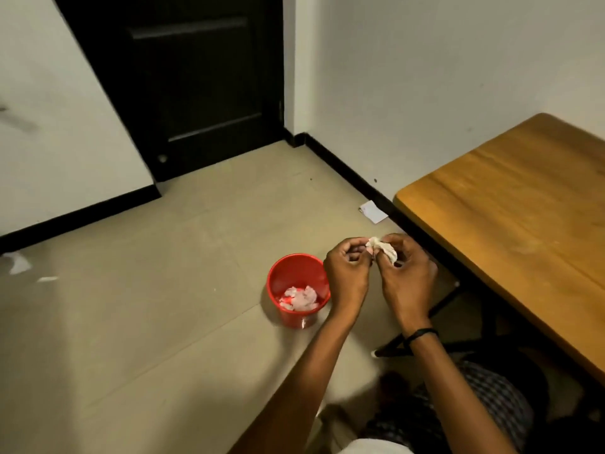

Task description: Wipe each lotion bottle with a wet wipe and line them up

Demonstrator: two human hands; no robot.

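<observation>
The wet wipe (381, 248) is held up in the air between both hands, just right of the red bin (296, 288) on the floor and left of the wooden table (523, 204). The right hand (406, 273) pinches it with fingertips closed on it; the left hand (348, 267) is curled at its left end, and I cannot tell if it really grips. The wipe looks crumpled, soft and very light, prob. damp, so a pinch at the edge is enough. Count: 1 wipe in hand, 1 bin w/ several used wipes (299, 299) inside, 0 lotion bottles in view.
</observation>
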